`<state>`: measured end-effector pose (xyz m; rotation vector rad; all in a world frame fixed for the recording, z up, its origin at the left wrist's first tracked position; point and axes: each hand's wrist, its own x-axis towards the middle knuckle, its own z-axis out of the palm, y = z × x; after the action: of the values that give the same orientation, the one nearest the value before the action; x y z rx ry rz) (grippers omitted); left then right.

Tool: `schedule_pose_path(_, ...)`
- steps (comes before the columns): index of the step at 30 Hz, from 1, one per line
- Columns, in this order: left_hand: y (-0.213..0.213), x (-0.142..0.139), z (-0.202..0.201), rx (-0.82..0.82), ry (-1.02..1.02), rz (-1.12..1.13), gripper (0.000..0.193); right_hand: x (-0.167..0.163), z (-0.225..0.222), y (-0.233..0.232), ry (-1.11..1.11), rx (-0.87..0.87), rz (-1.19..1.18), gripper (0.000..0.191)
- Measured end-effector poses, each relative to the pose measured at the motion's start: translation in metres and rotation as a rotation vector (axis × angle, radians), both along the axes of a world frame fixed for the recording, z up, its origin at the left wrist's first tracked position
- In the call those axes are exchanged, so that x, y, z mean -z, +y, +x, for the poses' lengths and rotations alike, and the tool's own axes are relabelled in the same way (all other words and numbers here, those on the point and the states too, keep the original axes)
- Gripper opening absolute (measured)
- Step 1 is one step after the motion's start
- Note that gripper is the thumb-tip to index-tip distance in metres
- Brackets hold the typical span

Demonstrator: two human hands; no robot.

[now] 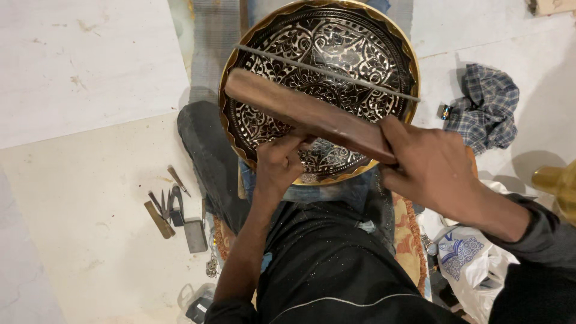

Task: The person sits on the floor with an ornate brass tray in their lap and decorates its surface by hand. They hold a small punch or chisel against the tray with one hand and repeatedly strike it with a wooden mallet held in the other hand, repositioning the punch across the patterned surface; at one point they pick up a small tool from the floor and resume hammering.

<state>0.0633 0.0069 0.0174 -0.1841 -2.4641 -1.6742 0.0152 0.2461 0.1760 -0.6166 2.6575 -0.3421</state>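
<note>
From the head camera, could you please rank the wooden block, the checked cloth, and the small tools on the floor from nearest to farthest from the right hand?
1. Wooden block: gripped in the right hand, lying across the engraved tray.
2. Checked cloth: crumpled on the floor, up and to the right of that hand.
3. Small tools: on the floor far left, beyond the left hand.
</note>
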Motion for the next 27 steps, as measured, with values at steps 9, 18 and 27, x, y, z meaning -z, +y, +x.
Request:
schedule_pose_path(9, -0.003, 0.005, 0.003, 0.023, -0.015, 0.125, 0.044, 0.029, 0.008, 0.000, -0.171, 0.257, -0.375, 0.039)
schedule_pose_path(18, -0.008, 0.002, 0.003, -0.107, 0.200, 0.277, 0.026, 0.021, 0.004, -0.010, 0.031, 0.136, -0.468, 0.046)
schedule_pose_path(27, -0.014, -0.015, 0.003, -0.169, 0.276, 0.446, 0.015, 0.048, 0.021, -0.034, -0.085, 0.366, -0.647, 0.046)
